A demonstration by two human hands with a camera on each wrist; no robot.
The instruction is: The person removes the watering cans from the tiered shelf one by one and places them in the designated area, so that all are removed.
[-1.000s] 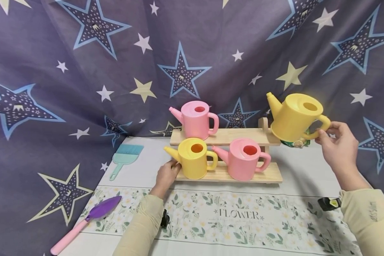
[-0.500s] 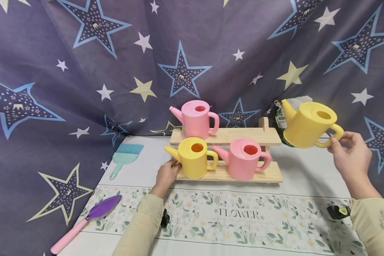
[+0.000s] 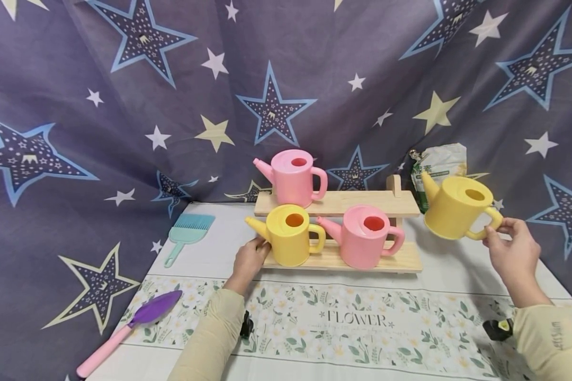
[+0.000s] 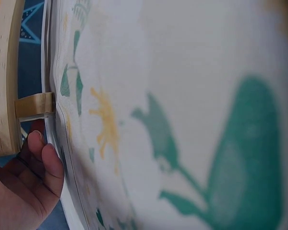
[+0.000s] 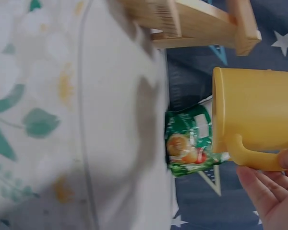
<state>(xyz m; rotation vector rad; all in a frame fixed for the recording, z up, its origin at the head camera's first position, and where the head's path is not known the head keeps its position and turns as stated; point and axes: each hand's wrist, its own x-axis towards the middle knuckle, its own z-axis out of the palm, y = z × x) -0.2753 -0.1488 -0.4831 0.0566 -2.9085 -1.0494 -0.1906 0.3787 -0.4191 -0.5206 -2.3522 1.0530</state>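
Note:
My right hand (image 3: 514, 251) pinches the handle of a yellow watering can (image 3: 457, 207), held in the air to the right of the wooden shelf (image 3: 352, 203). Its spout points left and the can is slightly tilted. My left hand (image 3: 249, 263) grips the left end of the shelf's lower board; in the left wrist view its curled fingers (image 4: 52, 167) are at the board's edge. On that board stand a second yellow watering can (image 3: 288, 241) and a pink watering can (image 3: 362, 241). Another pink watering can (image 3: 292, 182) stands on the upper board's left part.
A green and white bag (image 3: 440, 161) stands behind the held can, partly hidden. A teal brush (image 3: 186, 235) and a purple trowel with a pink handle (image 3: 128, 328) lie at left. A flower-printed cloth (image 3: 352, 344) covers the table's front; a star-patterned curtain (image 3: 286, 42) hangs behind.
The right hand carried the yellow watering can rightward off the upper board's right end, then lowered it beside the shelf. The bag behind came into view. The left hand stayed at the shelf.

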